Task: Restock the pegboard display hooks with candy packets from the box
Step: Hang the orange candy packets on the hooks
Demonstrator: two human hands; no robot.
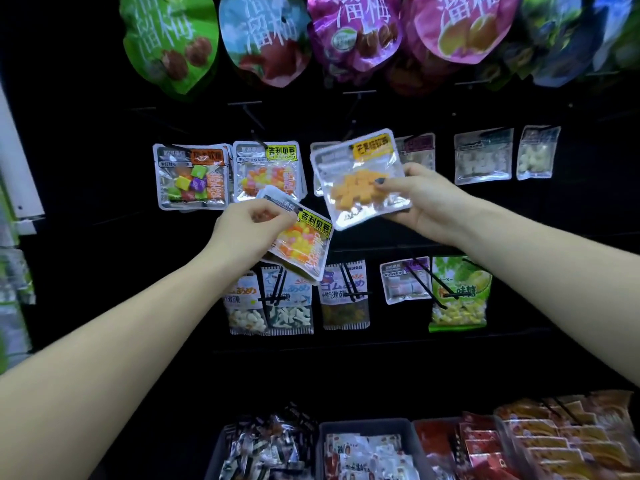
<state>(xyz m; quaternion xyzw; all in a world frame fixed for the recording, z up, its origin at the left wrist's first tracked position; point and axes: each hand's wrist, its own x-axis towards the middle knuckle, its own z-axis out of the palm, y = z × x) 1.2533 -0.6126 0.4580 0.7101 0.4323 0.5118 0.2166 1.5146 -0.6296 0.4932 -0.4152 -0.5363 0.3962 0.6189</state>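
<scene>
A black pegboard (450,209) fills the view, hung with rows of packets on black hooks; large plum-candy bags (353,32) are hung along its top edge, and bins of wrapped sweets (367,452) are seen below its bottom edge. Whether one of these is the supply box cannot be told.

An orange-candy packet (360,178) is held up by the right hand (426,202), pinched at its right edge with the thumb across the front. The packet is tilted, its labelled top edge turned up and to the left, and it lies just below the tip of an empty-looking hook (349,129). That hook is judged to be the target: the packet's hang hole, not discernible here, would have to be raised onto the tip.

A jelly-bean packet (304,240) is gripped by the left hand (249,230), fingers curled over its upper left corner, its top tilted toward the right. The matching hung packets (266,171) lie just above that hand.
</scene>
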